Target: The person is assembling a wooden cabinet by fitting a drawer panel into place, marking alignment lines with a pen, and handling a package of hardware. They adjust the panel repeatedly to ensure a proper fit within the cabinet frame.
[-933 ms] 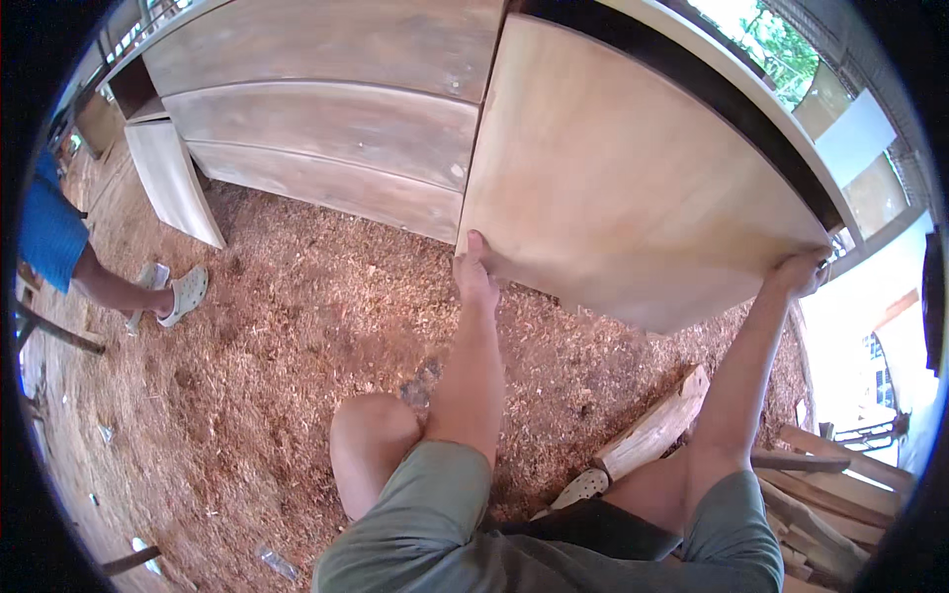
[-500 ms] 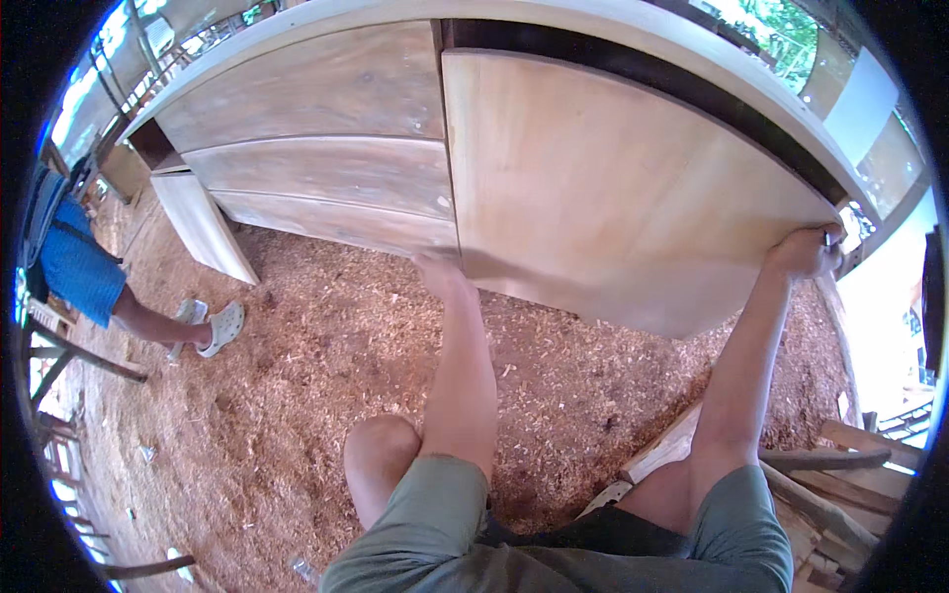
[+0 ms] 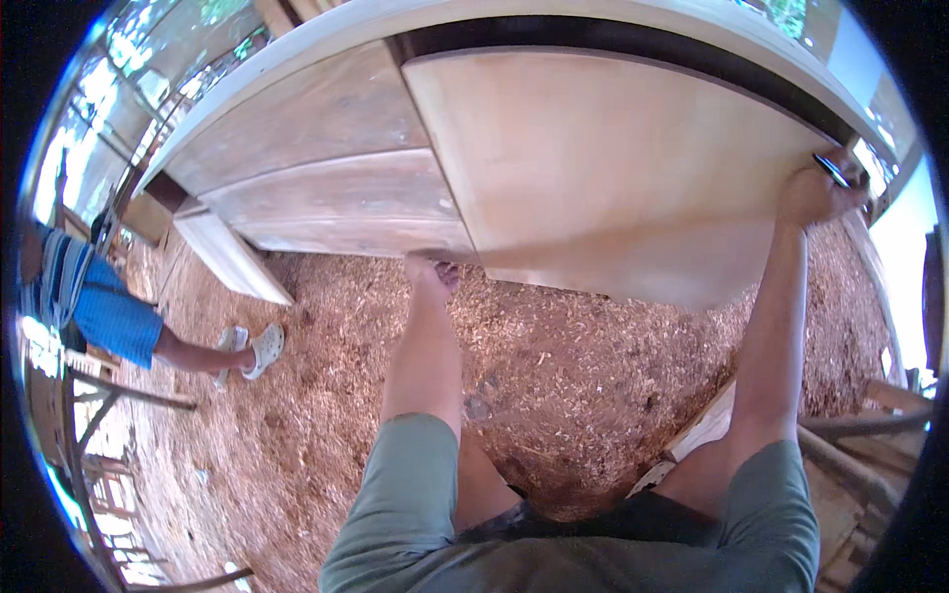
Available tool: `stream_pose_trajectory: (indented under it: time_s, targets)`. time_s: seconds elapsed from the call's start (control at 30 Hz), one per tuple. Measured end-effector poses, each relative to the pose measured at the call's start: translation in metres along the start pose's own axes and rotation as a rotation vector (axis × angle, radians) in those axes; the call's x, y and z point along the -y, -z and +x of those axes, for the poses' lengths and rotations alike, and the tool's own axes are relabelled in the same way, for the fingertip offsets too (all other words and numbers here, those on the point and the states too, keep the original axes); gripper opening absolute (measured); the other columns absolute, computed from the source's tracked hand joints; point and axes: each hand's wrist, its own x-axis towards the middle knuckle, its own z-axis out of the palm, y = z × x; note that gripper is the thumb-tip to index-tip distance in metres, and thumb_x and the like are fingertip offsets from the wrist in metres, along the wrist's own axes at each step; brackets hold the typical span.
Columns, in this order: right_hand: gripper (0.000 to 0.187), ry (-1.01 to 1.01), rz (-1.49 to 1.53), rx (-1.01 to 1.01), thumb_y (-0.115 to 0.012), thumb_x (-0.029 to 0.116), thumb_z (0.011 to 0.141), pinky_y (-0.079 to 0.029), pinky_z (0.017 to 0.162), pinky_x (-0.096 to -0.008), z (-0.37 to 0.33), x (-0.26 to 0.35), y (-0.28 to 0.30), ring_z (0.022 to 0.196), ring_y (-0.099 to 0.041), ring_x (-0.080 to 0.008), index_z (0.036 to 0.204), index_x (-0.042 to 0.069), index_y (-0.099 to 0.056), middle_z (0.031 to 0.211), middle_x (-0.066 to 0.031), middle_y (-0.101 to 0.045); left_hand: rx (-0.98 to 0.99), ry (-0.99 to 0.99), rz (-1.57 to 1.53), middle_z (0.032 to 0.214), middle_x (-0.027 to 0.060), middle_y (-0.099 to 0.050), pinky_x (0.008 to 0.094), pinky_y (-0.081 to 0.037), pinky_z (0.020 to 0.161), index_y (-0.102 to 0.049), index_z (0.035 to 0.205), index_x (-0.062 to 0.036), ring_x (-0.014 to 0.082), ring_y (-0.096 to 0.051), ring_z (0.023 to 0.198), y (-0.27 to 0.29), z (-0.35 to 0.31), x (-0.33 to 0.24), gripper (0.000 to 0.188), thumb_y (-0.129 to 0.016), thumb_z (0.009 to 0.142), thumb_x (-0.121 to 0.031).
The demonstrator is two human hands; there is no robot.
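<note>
A large pale wooden panel (image 3: pixel 613 178) stands at the right-hand section of a wooden cabinet (image 3: pixel 297 114). Its left edge lies just beside three stacked drawer fronts (image 3: pixel 326 183); a dark gap (image 3: pixel 593 35) runs along its top, below the cabinet's upper edge.

The right hand (image 3: pixel 825 193) is closed on the panel's right edge, near the upper corner. A small, dark, glossy item (image 3: pixel 832 171) shows at this hand; its kind cannot be determined.

The left hand (image 3: pixel 432 274) is at the bottom edge of the lowest drawer front, near the panel's lower left corner. Its fingers are bent; whether it grips cannot be told.

The floor (image 3: pixel 554 366) is covered with wood shavings. At left stands another person in blue shorts (image 3: pixel 117 314) and pale clogs (image 3: pixel 265 352). Timber pieces (image 3: pixel 850 465) lie at lower right.
</note>
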Motion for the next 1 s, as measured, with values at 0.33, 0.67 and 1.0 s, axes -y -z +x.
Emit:
stream_pose_trajectory:
  time_s: [0.33,0.67,1.0]
  targets:
    - [0.051,0.121,-0.203,0.235,-0.072,0.028,0.093,-0.043,0.092,-0.0396,0.025,-0.011,0.027,0.102,-0.052,-0.0266,0.130,-0.001,-0.052,0.110,-0.0120,-0.056,0.415,0.049,-0.228,0.165,0.0225,0.000,0.0609,-0.010,0.122,0.005,0.159,-0.0042,0.0445,-0.005,0.152,-0.010,-0.040,0.018,0.129,-0.052,0.078,-0.087]
    - [0.068,-0.001,-0.240,0.224,-0.080,0.032,0.085,-0.043,0.098,-0.0375,0.020,0.016,0.027,0.109,-0.052,-0.0256,0.134,-0.002,-0.048,0.117,-0.0143,-0.055,0.503,-0.012,-0.025,0.162,0.0300,0.009,0.0574,-0.011,0.124,0.017,0.154,0.0039,0.0482,-0.002,0.151,-0.002,-0.042,0.014,0.137,-0.047,0.078,-0.090]
    - [0.057,-0.264,-0.011,0.299,-0.090,0.029,0.076,-0.049,0.079,-0.0247,0.036,0.030,0.035,0.087,-0.060,-0.0113,0.116,-0.004,-0.065,0.095,-0.0026,-0.066,0.496,0.002,0.003,0.163,0.0276,0.006,0.0572,-0.012,0.124,0.013,0.155,0.0054,0.0452,-0.004,0.152,-0.004,-0.051,0.016,0.141,-0.046,0.073,-0.094]
